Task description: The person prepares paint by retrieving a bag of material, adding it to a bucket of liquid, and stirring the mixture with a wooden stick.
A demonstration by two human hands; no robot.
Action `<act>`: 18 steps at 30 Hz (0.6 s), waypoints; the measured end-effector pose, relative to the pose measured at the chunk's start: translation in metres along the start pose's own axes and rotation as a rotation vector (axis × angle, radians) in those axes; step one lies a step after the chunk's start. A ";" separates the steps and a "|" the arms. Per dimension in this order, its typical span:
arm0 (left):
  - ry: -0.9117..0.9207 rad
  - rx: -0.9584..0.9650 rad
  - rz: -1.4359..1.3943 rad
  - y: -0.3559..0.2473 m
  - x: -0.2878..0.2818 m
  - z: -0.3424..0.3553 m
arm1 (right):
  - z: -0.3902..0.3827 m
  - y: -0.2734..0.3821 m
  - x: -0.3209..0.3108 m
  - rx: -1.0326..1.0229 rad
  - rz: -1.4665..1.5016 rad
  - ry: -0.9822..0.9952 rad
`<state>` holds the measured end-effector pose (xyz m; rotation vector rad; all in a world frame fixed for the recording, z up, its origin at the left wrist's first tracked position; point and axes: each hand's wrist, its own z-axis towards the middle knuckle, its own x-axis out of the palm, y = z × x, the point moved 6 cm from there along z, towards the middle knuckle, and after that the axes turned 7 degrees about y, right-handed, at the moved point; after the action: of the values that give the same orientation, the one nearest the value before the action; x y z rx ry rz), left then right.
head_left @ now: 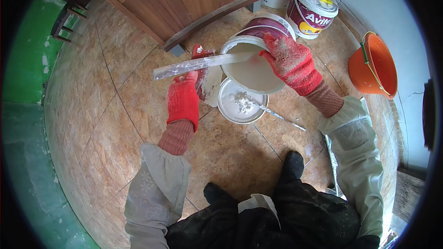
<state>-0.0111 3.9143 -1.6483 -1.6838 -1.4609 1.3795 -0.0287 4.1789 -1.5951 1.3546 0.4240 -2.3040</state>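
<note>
Looks midway: pale, wet mix already in the bucket (pixel 263 24), centre, tipped toward the near side — white clumps left in the round white container (pixel 227 106) just nearer, thin stick (pixel 284 118) resting in it. Left hand (pixel 183 97) pinches the flat strip (pixel 182 68), its far end in the bucket; right hand (pixel 293 60) clamps the bucket's rim. Lidded tub (pixel 318 7), far right — contents hidden.

A maroon-and-white bucket (pixel 266 28) tilts with its open mouth toward the near side, its inside whitish. A long flat stick (pixel 189 66), smeared with white, crosses the bucket's left rim, its left end jutting out beyond.
</note>
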 end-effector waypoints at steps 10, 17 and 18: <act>0.019 0.120 0.181 -0.001 0.001 0.010 | 0.001 0.000 0.005 0.006 -0.007 0.024; 0.021 0.061 0.078 -0.008 0.001 0.002 | 0.001 0.001 0.005 -0.007 -0.016 0.021; 0.022 0.060 0.078 -0.008 0.002 0.001 | 0.001 0.001 0.005 -0.007 -0.016 0.021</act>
<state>-0.0157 3.9181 -1.6420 -1.7291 -1.3414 1.4276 -0.0313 4.1767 -1.5994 1.3785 0.4506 -2.3001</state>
